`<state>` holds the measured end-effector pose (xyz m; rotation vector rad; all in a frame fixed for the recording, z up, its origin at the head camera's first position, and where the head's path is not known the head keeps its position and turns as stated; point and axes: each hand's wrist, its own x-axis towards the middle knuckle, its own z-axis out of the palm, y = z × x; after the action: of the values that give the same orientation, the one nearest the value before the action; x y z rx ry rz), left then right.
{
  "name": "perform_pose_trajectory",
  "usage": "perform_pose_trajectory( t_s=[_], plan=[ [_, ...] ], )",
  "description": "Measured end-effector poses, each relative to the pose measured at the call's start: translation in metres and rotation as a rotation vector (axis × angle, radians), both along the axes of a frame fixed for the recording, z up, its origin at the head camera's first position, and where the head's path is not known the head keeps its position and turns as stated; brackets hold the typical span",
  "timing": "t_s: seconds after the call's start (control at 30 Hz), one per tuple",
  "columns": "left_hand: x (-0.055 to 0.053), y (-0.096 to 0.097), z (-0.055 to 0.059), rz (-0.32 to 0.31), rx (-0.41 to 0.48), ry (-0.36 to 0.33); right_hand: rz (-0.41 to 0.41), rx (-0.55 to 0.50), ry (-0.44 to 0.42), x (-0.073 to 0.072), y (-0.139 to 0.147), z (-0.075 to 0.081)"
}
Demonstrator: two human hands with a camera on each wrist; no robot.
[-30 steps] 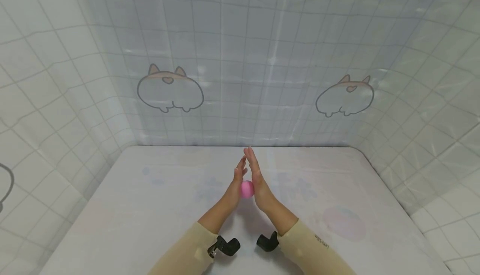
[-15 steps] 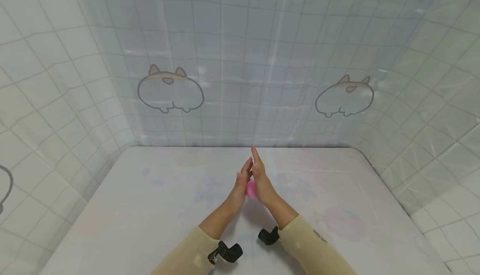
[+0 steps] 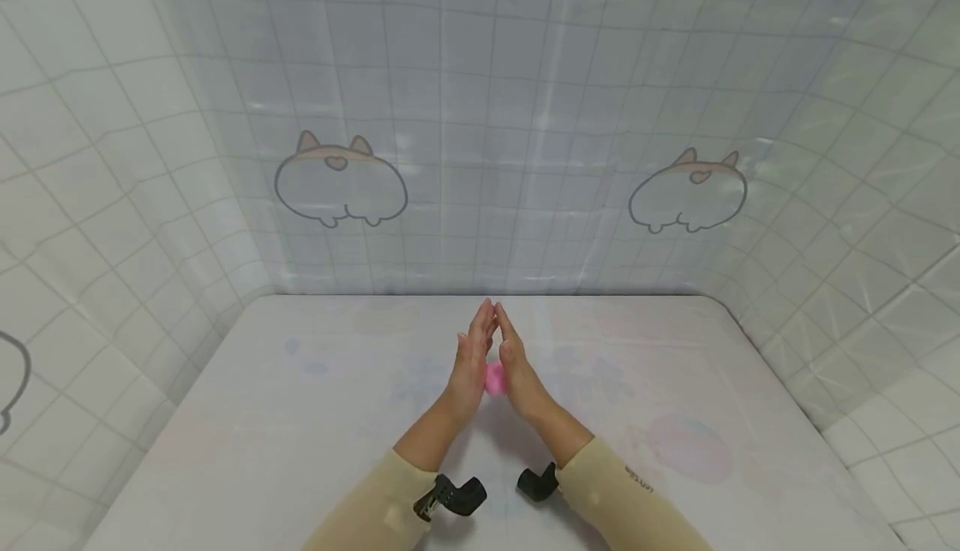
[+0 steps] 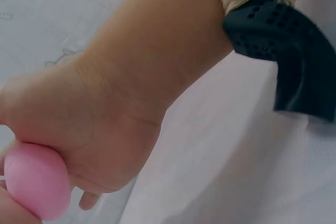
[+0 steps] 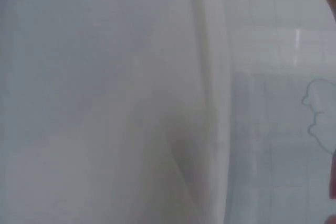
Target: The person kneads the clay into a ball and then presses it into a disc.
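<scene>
Smooth, round, bright-pink ball (image 3: 495, 378) sits btwn the flat palms of a person's bare left hand (image 3: 468, 374) & bare right hand (image 3: 522, 381), over a white table (image 3: 300, 418) w/ a faint pastel print. Left hand's fingers are straight & mostly together, thumb standing apart; right hand's run straight too. Both sets lean in at the tips like a tent; whether they touch, can't tell. No fingers curl round the ball: the palms press it from either side, which prob. holds it in place, as no other support shows, tho contact w/ the table below is hard to judge. Left-wrist view puts it against the palm, well back from the fingertips, prob. b/c flat palms give a broad, even press. It looks a bit longer than round there, so it may be soft, or it's just the angle. Right-wrist view: blurred, slivers of skin at the edge, no ball. Black angular mounts (image 3: 462, 497) sit at the cuffs of cream long sleeves (image 3: 375, 497), presumably to aim cams at the hands. In bg, pale grid-print sheeting (image 3: 480, 117) w/ outlined cartoon animals (image 3: 341, 188), likely a plain backdrop.
</scene>
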<state>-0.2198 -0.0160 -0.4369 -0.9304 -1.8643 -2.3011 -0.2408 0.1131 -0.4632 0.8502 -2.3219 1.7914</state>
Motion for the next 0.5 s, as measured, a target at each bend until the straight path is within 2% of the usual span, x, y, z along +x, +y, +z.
perform_pose_trajectory(
  t_s=[0.17,0.27,0.5],
  plan=[
    [-0.003,-0.001,-0.004,0.102,-0.08,0.013,0.049,-0.031,0.043,0.006,-0.003,-0.003],
    [-0.007,-0.002,-0.008,0.166,-0.129,-0.005,0.089,-0.055,0.058,0.01,-0.006,-0.003],
    [-0.013,-0.006,-0.011,0.238,-0.172,-0.027,0.185,-0.094,0.039,0.02,-0.01,0.002]
  ],
)
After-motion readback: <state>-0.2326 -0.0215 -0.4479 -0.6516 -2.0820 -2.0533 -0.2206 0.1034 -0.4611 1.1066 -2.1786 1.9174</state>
